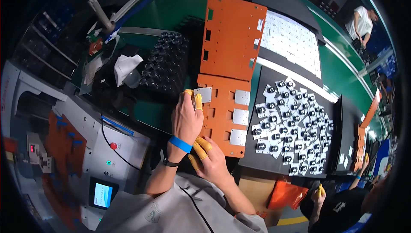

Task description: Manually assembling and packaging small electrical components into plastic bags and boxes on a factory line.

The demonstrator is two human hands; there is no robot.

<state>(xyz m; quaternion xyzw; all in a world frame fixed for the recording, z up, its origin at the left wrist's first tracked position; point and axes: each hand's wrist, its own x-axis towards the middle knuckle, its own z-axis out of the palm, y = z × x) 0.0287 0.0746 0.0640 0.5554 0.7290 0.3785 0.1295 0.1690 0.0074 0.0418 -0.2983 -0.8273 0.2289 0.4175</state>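
My left hand (187, 115), in yellow finger cots and a blue wristband, reaches over the left edge of an orange fixture board (220, 119). Its fingertips close on the left edge of a small white square plate (204, 94) at the board's upper left. My right hand (210, 162), also in yellow finger cots, is by the board's lower left edge, just below my left wrist. Its fingers are bent; whatever they hold, if anything, is hidden. Three more white plates (240, 116) lie in a column along the board's right side.
An orange cover panel (231, 38) lies opened beyond the board. At the right, a black mat (252, 164) carries many white plates with black round parts. Rows of dark round parts (165, 61) stand at the left, near a control panel (103, 193). Co-workers (359, 25) are at the right.
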